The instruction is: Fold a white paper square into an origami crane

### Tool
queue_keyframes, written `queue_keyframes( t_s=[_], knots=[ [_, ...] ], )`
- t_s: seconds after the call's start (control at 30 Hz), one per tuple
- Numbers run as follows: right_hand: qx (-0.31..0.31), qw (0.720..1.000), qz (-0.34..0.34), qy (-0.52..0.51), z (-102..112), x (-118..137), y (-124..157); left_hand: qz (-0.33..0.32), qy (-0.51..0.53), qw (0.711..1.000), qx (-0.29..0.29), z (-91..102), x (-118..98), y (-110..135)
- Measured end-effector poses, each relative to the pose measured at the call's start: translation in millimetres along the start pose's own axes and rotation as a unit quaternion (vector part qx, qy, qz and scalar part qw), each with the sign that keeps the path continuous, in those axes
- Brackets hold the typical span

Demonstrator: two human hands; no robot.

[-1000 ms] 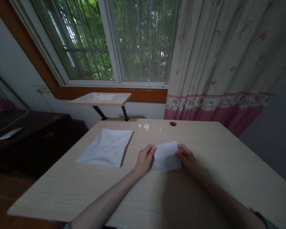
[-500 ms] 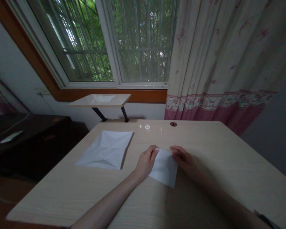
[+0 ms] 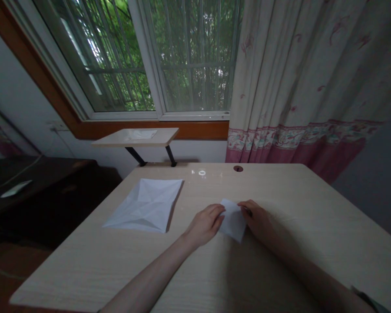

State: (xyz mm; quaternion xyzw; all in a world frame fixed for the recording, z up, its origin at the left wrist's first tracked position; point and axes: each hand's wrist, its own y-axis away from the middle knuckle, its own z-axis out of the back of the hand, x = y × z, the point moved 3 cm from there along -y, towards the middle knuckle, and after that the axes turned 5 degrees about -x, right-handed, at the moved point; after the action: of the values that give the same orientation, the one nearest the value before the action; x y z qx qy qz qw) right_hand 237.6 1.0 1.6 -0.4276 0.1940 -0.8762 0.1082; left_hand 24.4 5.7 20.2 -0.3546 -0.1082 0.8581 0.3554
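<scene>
Creased paper sheet [image 3: 143,205] left of left hand [image 3: 204,225], shelf [image 3: 163,137] beyond (black-legged)

This looks like a room in a private home, most likely a study or bedroom. A long floral curtain [image 3: 288,65] with a pink patterned border hangs beside a white-framed window [image 3: 189,56], with security bars and leafy trees beyond it. The window has warm brown wooden trim [image 3: 150,130], and a wall socket [image 3: 59,126] sits on the plain painted wall [image 3: 16,78] below. The pale wood-grain desk [image 3: 84,269] has a round cable grommet [image 3: 238,168] near its far edge, and a small raised shelf [image 3: 137,137] stands behind it. A dark wooden cabinet [image 3: 35,184] stands to the left, above a reddish-brown floor [image 3: 9,265].
</scene>
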Motion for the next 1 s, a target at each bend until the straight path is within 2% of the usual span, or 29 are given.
queue_keyframes(
  t_s=[0.13, 0.2, 0.27, 0.47, 0.77, 1.0],
  knots=[
    [-0.008, 0.996, 0.085, 0.038, -6, -12, 4, -0.005, -0.031, 0.998, 0.049, -4.2, 2, 3],
    [-0.028, 0.989, 0.137, 0.035, -9, -17, 6, -0.014, -0.054, 0.996, 0.072, -5.0, 2, 3],
    [-0.02, 0.987, 0.161, 0.024, -13, -20, 7, -0.022, -0.077, 0.994, 0.081, -5.0, 3, 2],
    [0.04, 0.988, 0.148, -0.004, -18, -13, 9, -0.034, -0.127, 0.99, 0.053, -4.0, 10, -1],
    [0.152, 0.972, 0.166, 0.065, -8, 6, 13, -0.004, -0.127, 0.991, -0.029, 2.0, 20, -4],
    [0.141, 0.977, 0.147, 0.059, -3, 11, 11, 0.028, -0.103, 0.993, -0.045, 0.6, 22, -4]
  ],
)
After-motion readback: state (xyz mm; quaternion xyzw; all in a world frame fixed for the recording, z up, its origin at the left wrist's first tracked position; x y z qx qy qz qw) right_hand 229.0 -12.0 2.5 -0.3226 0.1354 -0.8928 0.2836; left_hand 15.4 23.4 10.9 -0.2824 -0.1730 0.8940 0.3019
